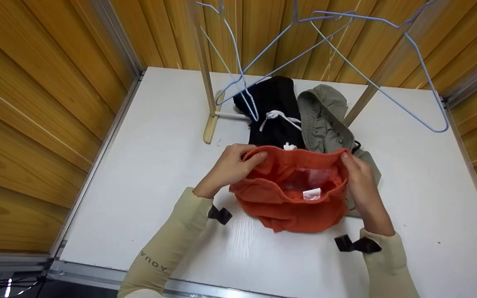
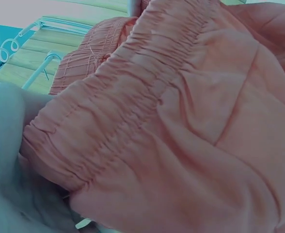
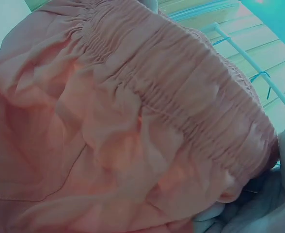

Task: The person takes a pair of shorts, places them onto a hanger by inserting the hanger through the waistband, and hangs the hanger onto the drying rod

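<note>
Orange-red shorts (image 1: 288, 215) with a gathered elastic waistband hang between both hands, the waist spread wide toward me. A white label (image 1: 311, 194) shows inside the back of the waist. My left hand (image 1: 233, 165) pinches the waistband's left end, thumb inside the opening. On the opposite end, my right hand (image 1: 360, 178) grips the waistband with its thumb on top. The left wrist view shows the gathered waistband (image 2: 108, 102) close up beside the hand. In the right wrist view the fabric (image 3: 133, 121) fills most of the picture, and the fingers are partly hidden.
Behind the shorts lie a black garment (image 1: 278, 99) with a white drawstring and a grey-green garment (image 1: 325, 116). A wooden rack's foot (image 1: 210, 129) stands on the white table (image 1: 155, 136). Blue wire hangers (image 1: 425, 74) hang above, and wood-panelled walls (image 1: 27, 103) enclose the table.
</note>
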`<action>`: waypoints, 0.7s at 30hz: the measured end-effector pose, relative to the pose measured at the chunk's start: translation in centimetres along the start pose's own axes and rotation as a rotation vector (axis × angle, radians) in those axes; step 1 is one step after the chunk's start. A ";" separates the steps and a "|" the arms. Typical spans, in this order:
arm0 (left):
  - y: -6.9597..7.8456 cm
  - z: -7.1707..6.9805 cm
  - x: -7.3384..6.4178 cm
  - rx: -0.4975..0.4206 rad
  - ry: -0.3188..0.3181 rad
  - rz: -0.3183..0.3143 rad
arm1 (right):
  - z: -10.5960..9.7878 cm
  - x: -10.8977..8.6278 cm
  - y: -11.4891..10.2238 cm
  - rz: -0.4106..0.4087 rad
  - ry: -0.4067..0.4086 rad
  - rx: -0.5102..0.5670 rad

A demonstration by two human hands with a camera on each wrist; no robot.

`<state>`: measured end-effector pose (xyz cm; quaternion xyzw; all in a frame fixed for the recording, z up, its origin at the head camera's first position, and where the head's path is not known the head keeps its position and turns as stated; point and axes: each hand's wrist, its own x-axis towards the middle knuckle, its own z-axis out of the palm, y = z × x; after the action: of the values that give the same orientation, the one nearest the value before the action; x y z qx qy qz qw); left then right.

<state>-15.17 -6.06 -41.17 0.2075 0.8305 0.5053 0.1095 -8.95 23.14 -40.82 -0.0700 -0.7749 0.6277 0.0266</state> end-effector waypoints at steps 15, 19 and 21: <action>-0.9 -0.2 0.3 0.026 0.004 -0.128 | -0.3 -0.1 0.0 -0.009 -0.008 -0.115; -1.2 -0.1 0.4 0.062 -0.016 -0.120 | -0.2 -0.2 -0.1 -0.034 0.064 -0.140; -1.4 -0.1 0.5 0.072 -0.028 -0.111 | -0.1 -0.2 -0.2 -0.046 0.101 -0.168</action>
<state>-15.94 -6.49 -42.39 0.1722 0.8568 0.4651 0.1413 -8.74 23.21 -40.63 -0.0856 -0.8239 0.5553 0.0739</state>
